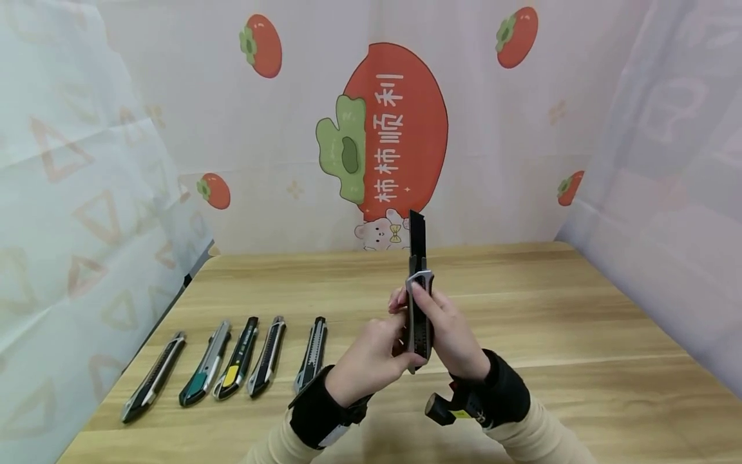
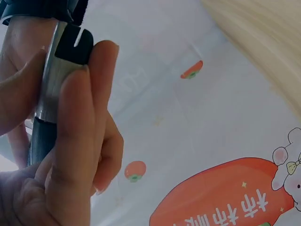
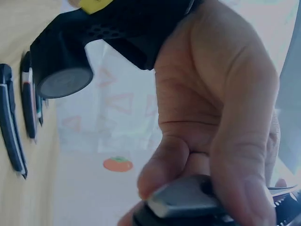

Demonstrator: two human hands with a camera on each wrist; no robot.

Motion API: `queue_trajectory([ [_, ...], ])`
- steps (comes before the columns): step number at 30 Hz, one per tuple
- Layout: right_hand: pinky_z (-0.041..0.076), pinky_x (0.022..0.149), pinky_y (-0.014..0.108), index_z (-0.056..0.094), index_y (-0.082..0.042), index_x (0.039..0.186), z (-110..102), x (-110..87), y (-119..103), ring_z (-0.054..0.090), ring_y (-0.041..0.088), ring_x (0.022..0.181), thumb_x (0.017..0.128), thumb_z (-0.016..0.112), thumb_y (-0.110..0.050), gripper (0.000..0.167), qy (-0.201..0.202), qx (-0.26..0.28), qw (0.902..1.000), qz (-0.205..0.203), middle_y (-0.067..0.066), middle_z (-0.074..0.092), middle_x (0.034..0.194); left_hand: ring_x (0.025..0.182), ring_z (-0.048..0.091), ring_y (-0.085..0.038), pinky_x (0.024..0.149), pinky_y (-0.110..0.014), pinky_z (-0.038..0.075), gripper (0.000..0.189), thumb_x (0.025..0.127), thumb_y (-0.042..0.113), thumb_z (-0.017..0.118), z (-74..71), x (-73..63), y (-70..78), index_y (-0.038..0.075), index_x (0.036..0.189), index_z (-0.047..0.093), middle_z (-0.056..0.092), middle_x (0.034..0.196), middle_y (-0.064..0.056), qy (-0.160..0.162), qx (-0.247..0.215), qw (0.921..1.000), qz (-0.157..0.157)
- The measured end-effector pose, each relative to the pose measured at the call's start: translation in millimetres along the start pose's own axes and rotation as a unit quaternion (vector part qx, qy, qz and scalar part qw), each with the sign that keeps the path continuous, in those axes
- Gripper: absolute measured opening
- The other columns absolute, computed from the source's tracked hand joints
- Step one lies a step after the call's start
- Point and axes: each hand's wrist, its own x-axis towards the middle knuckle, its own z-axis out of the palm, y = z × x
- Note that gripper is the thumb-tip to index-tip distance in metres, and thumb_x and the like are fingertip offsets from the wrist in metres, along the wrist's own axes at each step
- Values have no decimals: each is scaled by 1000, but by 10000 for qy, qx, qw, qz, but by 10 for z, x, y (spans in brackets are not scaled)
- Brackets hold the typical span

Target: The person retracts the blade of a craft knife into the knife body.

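Observation:
A utility knife [image 1: 418, 322] stands upright above the table in the head view, its dark blade [image 1: 417, 235] sticking out of the top. The lower part of its handle is gripped by my left hand [image 1: 371, 354], with the thumb near the bottom end. My right hand [image 1: 455, 328] holds the handle higher up, thumb pressed on its front just below the grey collar. In the left wrist view, fingers wrap a silver and black handle [image 2: 52, 92]. Below the right thumb in the right wrist view shows the knife's grey metal part [image 3: 186, 195]; the rest of it is partly hidden.
Several more utility knives lie in a row on the wooden table [image 1: 551, 322] at the left, among them a green-ended one [image 1: 203, 367], a yellow-marked one [image 1: 236, 361] and a grey one [image 1: 313, 351]. Behind hangs a persimmon-print cloth [image 1: 481, 161].

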Motion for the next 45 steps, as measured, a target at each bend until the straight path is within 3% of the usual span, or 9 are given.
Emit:
queue_trajectory([
  [9, 36, 84, 22, 41, -3, 106, -17, -19, 93, 42, 16, 96, 93, 31, -6, 17, -406, 22, 9973, -610, 5, 44, 101, 57, 49, -3, 50, -15, 43, 24, 70, 1, 65, -20, -9, 1, 2, 91, 54, 59, 74, -4, -30, 117, 9999, -29],
  [13, 38, 84, 22, 42, -2, 105, -16, -4, 90, 43, 15, 96, 90, 35, 0, 17, -547, -154, 9949, -835, 5, 45, 101, 54, 46, -3, 48, -15, 42, 26, 69, 3, 67, -62, 9, 19, 3, 92, 53, 57, 71, -3, -90, 414, 9991, -55],
  [17, 39, 82, 24, 42, -3, 104, -5, 23, 53, 45, 15, 93, 89, 36, 1, 16, -479, -165, 9960, -740, 5, 46, 100, 54, 47, -2, 48, -14, 42, 30, 70, 6, 68, -99, 37, 44, 3, 96, 53, 58, 72, -3, -163, 556, 9983, -42],
  [25, 42, 72, 27, 41, -5, 99, 4, 55, -25, 47, 16, 81, 95, 23, -17, 22, -272, 75, 9995, -173, 4, 49, 90, 61, 53, -2, 53, -14, 45, 41, 71, 9, 68, -106, 46, 63, 4, 108, 51, 62, 83, -6, -262, 70, 9996, 27],
  [33, 41, 79, 25, 40, -2, 102, -36, 51, 91, 49, 15, 88, 93, 30, -7, 14, -643, -68, 9972, -379, 5, 49, 92, 66, 56, -1, 55, -12, 46, 49, 72, 8, 67, -65, -1, 15, 3, 116, 45, 62, 90, -8, -301, 59, 9992, -250],
  [41, 39, 84, 25, 41, 0, 101, -49, 48, 199, 48, 14, 91, 90, 35, 1, 13, -863, -233, 9944, -567, 4, 49, 93, 62, 51, -3, 55, -12, 42, 48, 69, 10, 68, -27, -28, -58, 3, 112, 48, 60, 83, -4, -168, 648, 9975, -240],
  [45, 39, 84, 25, 40, -1, 101, -53, 49, 272, 48, 15, 90, 90, 37, -2, 12, -634, -123, 9971, -413, 3, 50, 93, 60, 49, -3, 54, -12, 41, 44, 69, 12, 68, -6, -5, -131, 4, 108, 51, 59, 78, -1, -231, 961, 9948, -233],
])
